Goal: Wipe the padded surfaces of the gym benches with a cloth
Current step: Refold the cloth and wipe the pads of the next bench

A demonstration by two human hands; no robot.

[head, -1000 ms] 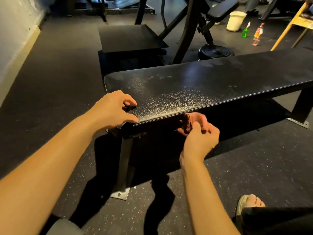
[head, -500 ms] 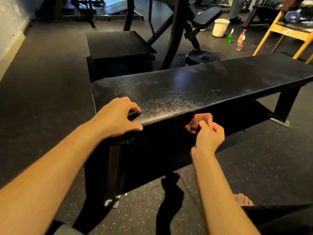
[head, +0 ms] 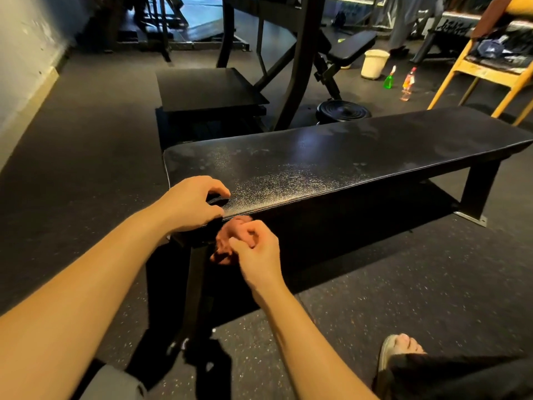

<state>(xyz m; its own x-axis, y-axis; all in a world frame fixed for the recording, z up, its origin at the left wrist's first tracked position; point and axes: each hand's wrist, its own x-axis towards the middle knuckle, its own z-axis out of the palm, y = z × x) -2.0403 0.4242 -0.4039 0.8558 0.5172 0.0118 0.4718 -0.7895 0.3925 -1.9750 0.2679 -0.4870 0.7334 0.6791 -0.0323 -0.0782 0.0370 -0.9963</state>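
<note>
A long flat gym bench with a black padded top (head: 331,166) runs from centre to the right. Its surface looks damp and shiny near the front edge. My left hand (head: 193,202) grips the near left corner of the pad, fingers curled over the top and thumb on the edge. My right hand (head: 256,249) holds a bunched reddish-brown cloth (head: 226,243) against the pad's front side, just below the edge and next to my left hand. Part of the cloth is hidden by my fingers.
A black padded box (head: 207,88) stands behind the bench, beside a dark machine frame (head: 300,62) and a weight plate (head: 343,111). A cream bucket (head: 375,63), a green spray bottle (head: 389,79) and an orange bottle (head: 407,82) sit on the floor. A yellow wooden frame (head: 476,73) stands far right. My sandalled foot (head: 401,349) is low right.
My right hand has slid the cloth leftward along the pad's front side, from mid-edge to right beside my left hand. My left hand keeps its grip on the corner.
</note>
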